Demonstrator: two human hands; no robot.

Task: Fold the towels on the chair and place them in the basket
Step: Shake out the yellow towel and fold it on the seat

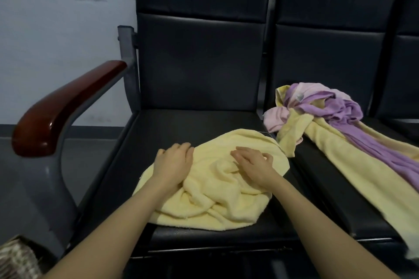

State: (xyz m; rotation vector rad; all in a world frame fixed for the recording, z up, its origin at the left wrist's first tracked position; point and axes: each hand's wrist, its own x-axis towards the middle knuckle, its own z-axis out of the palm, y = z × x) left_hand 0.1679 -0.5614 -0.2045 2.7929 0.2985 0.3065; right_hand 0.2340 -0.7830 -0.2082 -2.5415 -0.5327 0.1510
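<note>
- Head view: no brand, label or writing can be read anywhere.
- A woven basket (15, 258) shows only as a corner at 7 o'clock, on the floor beside the chair leg; what lies inside it cannot be told.
- The chair (199, 70) is one of a joined row, with black smooth padded seats and backs, faintly creased, on a grey metal frame.
- An armrest (63, 108) at 9 o'clock is glossy reddish-brown wood, curved and rounded at its front end.
- A yellow towel (217, 190) lies crumpled on the seat at the centre, soft terry cloth, bunched in thick folds with a rounded outline.
- The left hand (174, 163) rests palm down on the towel's left edge, fingers nearly straight and together, gripping nothing.
- The right hand (251, 163) rests on the towel's top at about 1 o'clock from the left hand, fingers spread and lightly bent, their tips pressing into the cloth; no fold is plainly pinched.
- A pile (322, 115) of towels lies on the next seat at 3 o'clock: purple, pink and yellow terry cloth tangled together, with long yellow and purple lengths trailing toward 4 o'clock over the seat's front.
- A pale wall (63, 18) with scuff marks stands behind at 10 o'clock.
</note>
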